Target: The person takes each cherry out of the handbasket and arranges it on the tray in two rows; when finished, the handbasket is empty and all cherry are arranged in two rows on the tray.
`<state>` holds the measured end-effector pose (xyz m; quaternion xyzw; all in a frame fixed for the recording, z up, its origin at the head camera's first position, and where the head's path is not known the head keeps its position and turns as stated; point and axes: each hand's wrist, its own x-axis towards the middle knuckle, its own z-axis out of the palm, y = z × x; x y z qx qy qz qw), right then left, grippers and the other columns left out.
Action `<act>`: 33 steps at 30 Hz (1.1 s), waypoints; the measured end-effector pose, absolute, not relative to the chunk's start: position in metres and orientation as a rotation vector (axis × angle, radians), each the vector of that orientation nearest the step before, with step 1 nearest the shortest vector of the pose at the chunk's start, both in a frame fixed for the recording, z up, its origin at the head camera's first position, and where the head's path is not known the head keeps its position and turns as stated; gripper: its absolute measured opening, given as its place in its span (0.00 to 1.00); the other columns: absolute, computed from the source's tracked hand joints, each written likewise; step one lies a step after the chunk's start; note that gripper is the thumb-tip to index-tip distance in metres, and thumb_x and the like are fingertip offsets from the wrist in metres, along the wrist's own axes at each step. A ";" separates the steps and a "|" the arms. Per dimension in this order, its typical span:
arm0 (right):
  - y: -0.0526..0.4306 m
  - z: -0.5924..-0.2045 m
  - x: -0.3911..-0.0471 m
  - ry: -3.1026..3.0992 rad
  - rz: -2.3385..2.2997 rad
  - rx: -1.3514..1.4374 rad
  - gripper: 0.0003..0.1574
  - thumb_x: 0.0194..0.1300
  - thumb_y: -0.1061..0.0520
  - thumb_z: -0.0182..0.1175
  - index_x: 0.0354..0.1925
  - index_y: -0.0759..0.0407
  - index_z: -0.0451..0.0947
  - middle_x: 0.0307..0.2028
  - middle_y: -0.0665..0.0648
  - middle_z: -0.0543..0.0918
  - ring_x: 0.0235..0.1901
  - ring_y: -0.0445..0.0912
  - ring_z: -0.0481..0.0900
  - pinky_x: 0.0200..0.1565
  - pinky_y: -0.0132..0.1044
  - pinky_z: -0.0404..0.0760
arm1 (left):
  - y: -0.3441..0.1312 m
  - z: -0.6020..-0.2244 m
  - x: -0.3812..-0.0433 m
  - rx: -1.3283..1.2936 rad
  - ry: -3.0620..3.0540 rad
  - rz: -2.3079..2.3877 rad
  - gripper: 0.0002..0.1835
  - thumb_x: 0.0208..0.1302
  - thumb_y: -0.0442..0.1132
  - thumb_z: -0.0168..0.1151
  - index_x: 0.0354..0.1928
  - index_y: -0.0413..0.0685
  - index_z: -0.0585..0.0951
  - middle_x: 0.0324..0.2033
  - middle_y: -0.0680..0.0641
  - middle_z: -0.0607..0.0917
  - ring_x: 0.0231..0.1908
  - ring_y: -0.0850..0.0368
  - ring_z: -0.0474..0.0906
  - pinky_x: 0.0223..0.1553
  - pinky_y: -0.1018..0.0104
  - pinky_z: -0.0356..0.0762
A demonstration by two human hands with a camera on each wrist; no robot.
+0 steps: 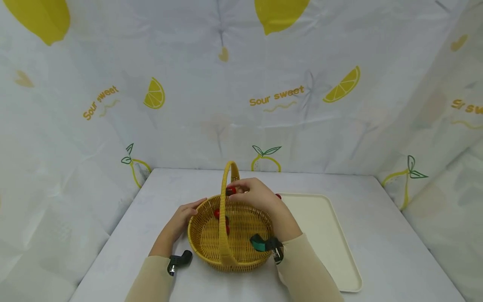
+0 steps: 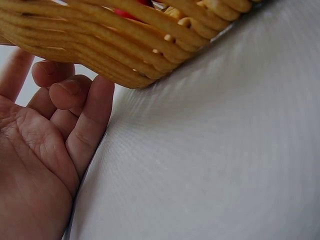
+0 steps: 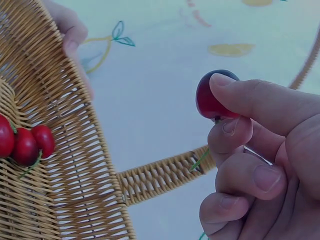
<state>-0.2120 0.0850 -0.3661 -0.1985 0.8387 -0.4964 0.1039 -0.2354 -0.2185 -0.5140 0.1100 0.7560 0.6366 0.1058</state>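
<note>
A yellow-brown wicker basket point(image 1: 241, 253) with a tall arched handle point(image 1: 223, 226) sits in front of me. My left hand point(image 1: 183, 218) holds it at its left side, thumb over the rim and fingers against the outer wall point(image 2: 95, 40). Between thumb and index finger, my right hand point(image 3: 270, 160) pinches a dark red cherry point(image 3: 214, 97) with a green stem hanging down. In the head view this hand is above the basket's far part, by the handle. Several red cherries point(image 3: 25, 146) lie together inside the basket, partly hidden by the handle in the head view.
To the right of the basket lies a cream rectangular tray point(image 1: 320, 235), partly covered by my right forearm. A small red thing point(image 1: 278, 196) shows at its far left corner. Behind the white table point(image 1: 385, 235) hangs a lemon-print cloth point(image 1: 211, 126).
</note>
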 end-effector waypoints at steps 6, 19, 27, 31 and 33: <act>0.102 -0.365 -0.199 2.524 -1.506 -0.570 0.22 0.65 0.52 0.69 0.58 0.48 0.85 0.30 0.53 0.80 0.30 0.46 0.73 0.32 0.39 0.72 | -0.219 -0.515 -0.236 0.326 2.221 1.881 0.34 0.59 0.41 0.51 0.72 0.52 0.75 0.69 0.48 0.75 0.74 0.45 0.63 0.72 0.42 0.52; 0.140 -0.363 -0.160 2.530 -1.590 -0.383 0.24 0.64 0.55 0.70 0.59 0.52 0.84 0.22 0.51 0.66 0.19 0.43 0.59 0.19 0.34 0.61 | -0.219 -0.512 -0.234 0.359 2.203 1.899 0.34 0.60 0.38 0.50 0.72 0.49 0.74 0.70 0.46 0.74 0.74 0.44 0.61 0.73 0.42 0.50; 0.167 -0.371 -0.141 2.614 -1.618 -0.396 0.26 0.63 0.56 0.72 0.59 0.59 0.83 0.45 0.58 0.80 0.23 0.48 0.73 0.23 0.37 0.73 | -0.218 -0.514 -0.235 0.330 2.194 1.906 0.34 0.59 0.39 0.51 0.72 0.50 0.75 0.70 0.46 0.74 0.74 0.44 0.61 0.73 0.40 0.50; 0.179 -0.377 -0.133 2.666 -1.575 -0.288 0.27 0.63 0.54 0.72 0.60 0.58 0.83 0.44 0.58 0.82 0.25 0.48 0.74 0.25 0.36 0.68 | -0.219 -0.515 -0.236 0.316 2.184 1.914 0.35 0.59 0.39 0.51 0.72 0.50 0.75 0.70 0.46 0.74 0.74 0.44 0.61 0.73 0.41 0.50; 0.183 -0.382 -0.129 2.671 -1.551 -0.214 0.27 0.62 0.54 0.72 0.60 0.56 0.83 0.39 0.56 0.82 0.26 0.47 0.73 0.26 0.35 0.66 | -0.219 -0.515 -0.236 0.318 2.190 1.910 0.35 0.59 0.39 0.51 0.72 0.49 0.75 0.70 0.46 0.74 0.74 0.44 0.61 0.73 0.41 0.51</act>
